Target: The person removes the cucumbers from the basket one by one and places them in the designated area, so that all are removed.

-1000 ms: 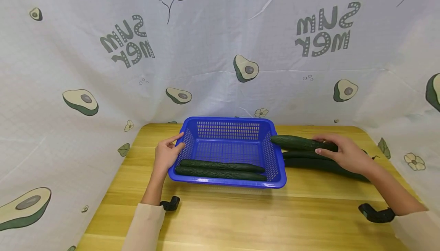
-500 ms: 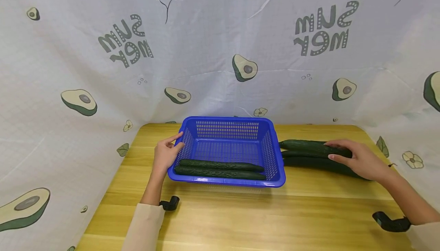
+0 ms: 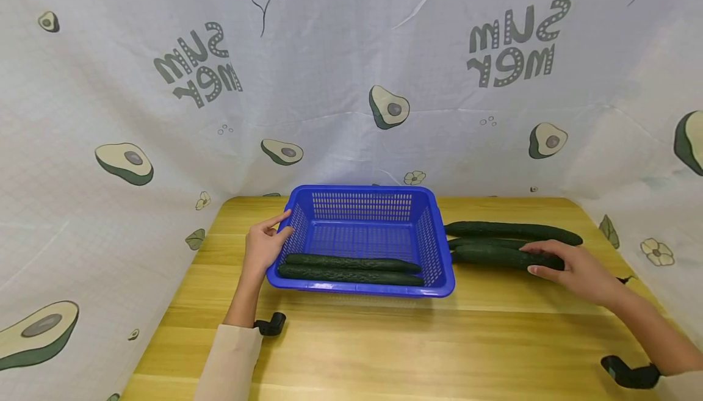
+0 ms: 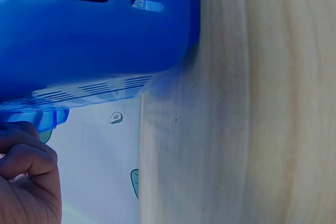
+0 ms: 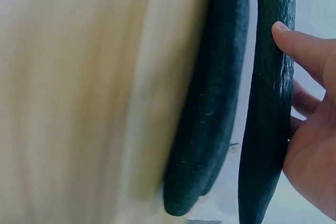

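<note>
My right hand grips a long dark green cucumber, thumb on its near side, at the right of the table. In the right wrist view the held cucumber is apart from other cucumbers. Another cucumber lies behind it in the head view, with part of one more between. My left hand pinches the left rim of a blue plastic basket. Two cucumbers lie side by side along the basket's near wall. In the left wrist view, fingers touch the rim.
The wooden table extends in front of the basket. A white curtain printed with avocados hangs behind the table and along its sides. The cucumbers' left ends are close to the basket's right wall.
My right hand has carried the held cucumber right, away from the basket rim, then nearer to me. The cucumber behind it now shows fully. The left hand and basket stay in place.
</note>
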Available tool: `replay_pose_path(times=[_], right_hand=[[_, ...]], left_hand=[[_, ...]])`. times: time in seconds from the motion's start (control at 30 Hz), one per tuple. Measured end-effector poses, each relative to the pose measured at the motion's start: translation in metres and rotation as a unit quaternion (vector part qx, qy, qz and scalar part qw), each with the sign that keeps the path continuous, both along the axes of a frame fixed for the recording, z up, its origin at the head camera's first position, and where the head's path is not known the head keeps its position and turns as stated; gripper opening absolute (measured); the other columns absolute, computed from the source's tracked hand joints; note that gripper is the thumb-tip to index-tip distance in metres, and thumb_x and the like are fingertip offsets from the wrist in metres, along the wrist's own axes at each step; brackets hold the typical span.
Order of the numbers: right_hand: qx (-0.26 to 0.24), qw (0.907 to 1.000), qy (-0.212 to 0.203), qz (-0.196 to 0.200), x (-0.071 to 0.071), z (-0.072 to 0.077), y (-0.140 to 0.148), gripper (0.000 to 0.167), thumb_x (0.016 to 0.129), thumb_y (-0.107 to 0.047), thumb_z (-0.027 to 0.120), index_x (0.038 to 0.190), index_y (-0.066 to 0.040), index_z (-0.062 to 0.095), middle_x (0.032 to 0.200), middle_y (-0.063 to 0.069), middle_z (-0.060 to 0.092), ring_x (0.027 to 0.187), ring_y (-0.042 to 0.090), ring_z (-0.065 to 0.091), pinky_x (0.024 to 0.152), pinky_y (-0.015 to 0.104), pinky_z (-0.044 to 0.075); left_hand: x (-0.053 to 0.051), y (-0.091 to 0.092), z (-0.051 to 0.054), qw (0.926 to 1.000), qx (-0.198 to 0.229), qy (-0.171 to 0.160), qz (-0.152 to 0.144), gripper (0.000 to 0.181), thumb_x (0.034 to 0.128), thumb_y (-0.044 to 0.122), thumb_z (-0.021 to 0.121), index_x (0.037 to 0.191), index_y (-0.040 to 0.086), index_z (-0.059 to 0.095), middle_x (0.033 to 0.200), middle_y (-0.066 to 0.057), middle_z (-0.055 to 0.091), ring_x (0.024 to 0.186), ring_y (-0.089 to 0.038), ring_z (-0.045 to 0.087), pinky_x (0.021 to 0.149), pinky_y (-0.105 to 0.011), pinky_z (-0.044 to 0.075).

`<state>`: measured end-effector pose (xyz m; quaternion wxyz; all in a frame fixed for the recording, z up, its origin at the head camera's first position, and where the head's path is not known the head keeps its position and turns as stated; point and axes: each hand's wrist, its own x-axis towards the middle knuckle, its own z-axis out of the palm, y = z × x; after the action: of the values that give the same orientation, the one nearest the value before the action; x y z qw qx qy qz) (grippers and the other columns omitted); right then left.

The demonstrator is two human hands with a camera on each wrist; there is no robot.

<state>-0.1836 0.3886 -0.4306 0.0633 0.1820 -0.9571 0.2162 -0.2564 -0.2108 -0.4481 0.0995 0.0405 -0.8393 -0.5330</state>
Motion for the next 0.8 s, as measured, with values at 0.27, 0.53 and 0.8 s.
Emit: replay_pose_path(times=[0.27,0.53,0.8], right_hand=[[-0.001,0.9999,0.008,0.009,0.005,-0.018,-0.001,0.038,0.088,-0.016,0.08,0.125,-0.012,0.071,0.122,0.014,0.071,0.102,-0.004,0.061,0.075,0.02,0.051],[0.014,0.9999,0.005,0.007,0.004,-0.028,-0.002,0.038,0.088,-0.014,0.08,0.125,-0.011,0.071,0.122,0.014,0.07,0.104,0.032,0.063,0.076,0.028,0.054],[0.03,0.9994,0.01,0.012,0.001,-0.029,-0.003,0.04,0.087,-0.017,0.082,0.125,-0.013,0.071,0.119,0.012,0.069,0.103,0.038,0.064,0.074,0.035,0.056]], left_hand=[[-0.001,0.0,0.0,1.0,-0.004,0.001,-0.001,0.043,0.0909,0.025,0.074,0.133,0.034,0.071,0.049,0.008,0.034,0.041,-0.011,0.027,0.041,-0.024,0.026],[0.0,0.001,-0.001,1.0,0.002,0.002,-0.002,0.042,0.0909,0.024,0.075,0.132,0.034,0.072,0.05,0.007,0.035,0.041,-0.01,0.028,0.042,-0.024,0.026],[0.002,0.0,0.002,0.9998,0.019,-0.011,-0.001,0.043,0.0908,0.024,0.074,0.133,0.032,0.071,0.05,0.006,0.039,0.041,-0.011,0.033,0.042,-0.024,0.032]])
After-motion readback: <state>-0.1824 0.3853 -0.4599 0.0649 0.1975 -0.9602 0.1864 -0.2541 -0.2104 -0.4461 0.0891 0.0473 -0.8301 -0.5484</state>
